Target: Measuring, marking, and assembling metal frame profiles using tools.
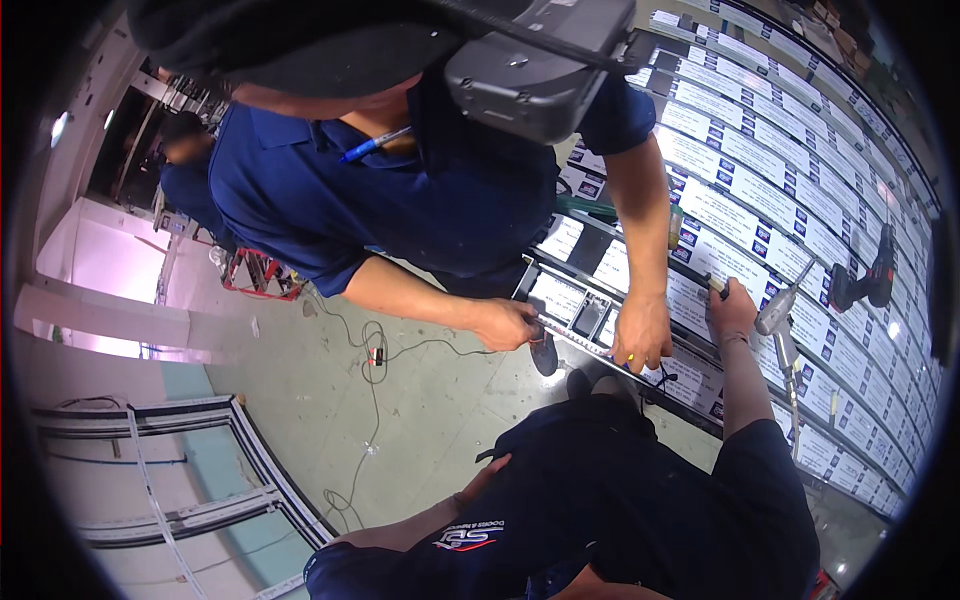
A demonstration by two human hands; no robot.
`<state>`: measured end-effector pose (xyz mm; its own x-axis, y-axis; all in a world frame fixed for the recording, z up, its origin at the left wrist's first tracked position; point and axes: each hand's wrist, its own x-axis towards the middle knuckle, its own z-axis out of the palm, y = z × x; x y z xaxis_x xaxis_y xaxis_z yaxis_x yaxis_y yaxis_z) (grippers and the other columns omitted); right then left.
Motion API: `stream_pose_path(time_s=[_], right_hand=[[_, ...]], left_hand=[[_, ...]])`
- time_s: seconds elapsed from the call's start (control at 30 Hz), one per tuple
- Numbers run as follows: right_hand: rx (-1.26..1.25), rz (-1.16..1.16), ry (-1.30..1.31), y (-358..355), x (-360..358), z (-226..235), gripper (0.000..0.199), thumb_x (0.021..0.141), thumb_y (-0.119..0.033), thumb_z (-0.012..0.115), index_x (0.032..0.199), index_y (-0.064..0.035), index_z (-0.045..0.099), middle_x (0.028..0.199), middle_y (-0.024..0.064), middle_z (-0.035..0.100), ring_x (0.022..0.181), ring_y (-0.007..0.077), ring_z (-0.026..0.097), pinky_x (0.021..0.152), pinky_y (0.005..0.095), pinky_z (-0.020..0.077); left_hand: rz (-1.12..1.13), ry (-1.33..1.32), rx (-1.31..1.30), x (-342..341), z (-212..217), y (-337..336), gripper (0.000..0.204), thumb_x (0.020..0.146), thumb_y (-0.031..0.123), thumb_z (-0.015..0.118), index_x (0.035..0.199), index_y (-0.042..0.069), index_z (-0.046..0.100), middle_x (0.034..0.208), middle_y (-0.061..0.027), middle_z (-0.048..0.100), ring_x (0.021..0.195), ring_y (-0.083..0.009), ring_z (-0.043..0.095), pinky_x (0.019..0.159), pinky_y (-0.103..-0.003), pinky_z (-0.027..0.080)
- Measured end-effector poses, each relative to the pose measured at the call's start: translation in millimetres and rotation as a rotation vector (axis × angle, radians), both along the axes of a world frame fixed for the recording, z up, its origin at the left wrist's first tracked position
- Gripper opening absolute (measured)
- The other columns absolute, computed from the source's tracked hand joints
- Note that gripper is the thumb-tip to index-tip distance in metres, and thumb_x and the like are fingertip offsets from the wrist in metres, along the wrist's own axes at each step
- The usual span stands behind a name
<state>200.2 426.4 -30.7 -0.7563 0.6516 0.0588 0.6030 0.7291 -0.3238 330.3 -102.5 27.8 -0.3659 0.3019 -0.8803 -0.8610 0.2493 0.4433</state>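
Two bare forearms belong to the wearer, who leans toward a broad tabletop covered in long white strips printed with small dark blocks. The right hand reaches up to its near side, its grip seemingly clamped on a small, dark, stick-like object with a pale side; it is too small to identify. That object is just above the white strips, near a long dark rectangular frame. The left hand is low beside the wearer's dark shirt, well apart from the tabletop; its fingers are mostly hidden, so I cannot tell whether its grip is apart or together.

Across from the wearer, a co-worker in a navy shirt bends over the frame, with a blue pen at the collar. The co-worker's right hand and left hand are at the two ends of a pale, marked strip along the frame's edge.

To the right of the wearer's right hand lie a silver-grey power tool and a black-and-red cordless drill. A thin dark cable loops across the grey-green floor.
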Motion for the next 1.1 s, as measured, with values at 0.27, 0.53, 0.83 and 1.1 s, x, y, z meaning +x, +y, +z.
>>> stream_pose_path(time_s=[0.27, 0.53, 0.83, 1.1], right_hand=[[0.019, -0.01, -0.004, -4.1, -3.0, 6.2, 0.03, 0.081, -0.033, 0.068, 0.086, -0.0061, 0.058, 0.087, 0.0149, 0.065, 0.082, 0.0347, 0.064, 0.073, 0.0448, 0.0494], [-0.016, 0.0, -0.029, -0.7, -2.9, 4.5, 0.031, 0.082, -0.034, 0.065, 0.089, -0.0048, 0.057, 0.088, 0.0171, 0.065, 0.085, 0.0364, 0.064, 0.074, 0.0454, 0.0494], [-0.001, -0.008, -0.027, -1.2, -4.0, 6.3, 0.029, 0.081, -0.034, 0.068, 0.087, -0.0071, 0.058, 0.088, 0.0132, 0.066, 0.082, 0.0329, 0.065, 0.073, 0.0435, 0.0504], [0.023, 0.011, -0.004, 0.7, -0.7, 1.1, 0.03, 0.081, -0.035, 0.067, 0.087, -0.0077, 0.058, 0.087, 0.0128, 0.066, 0.082, 0.0326, 0.065, 0.073, 0.044, 0.0505]], left_hand=[[-0.107, 0.495, 0.325, 4.9, 20.2, 5.8, 0.045, 0.105, 0.029, 0.04, 0.139, 0.0, 0.044, 0.135, -0.003, 0.053, 0.122, -0.0094, 0.048, 0.108, -0.024, 0.035], [-0.125, 0.211, -0.035, -18.5, 25.7, 24.3, 0.045, 0.105, 0.031, 0.041, 0.139, 0.001, 0.045, 0.132, -0.0024, 0.054, 0.12, -0.009, 0.049, 0.108, -0.024, 0.035], [-0.244, 0.215, 0.111, -33.5, 32.9, 22.4, 0.055, 0.098, 0.014, 0.05, 0.146, -0.004, 0.03, 0.149, -0.0191, 0.036, 0.14, -0.0268, 0.033, 0.116, -0.034, 0.025], [-0.188, 0.592, 0.299, -15.6, 12.8, 21.8, 0.044, 0.104, 0.032, 0.042, 0.137, 0.003, 0.047, 0.129, -0.0031, 0.057, 0.114, -0.0094, 0.054, 0.1, -0.024, 0.044]])
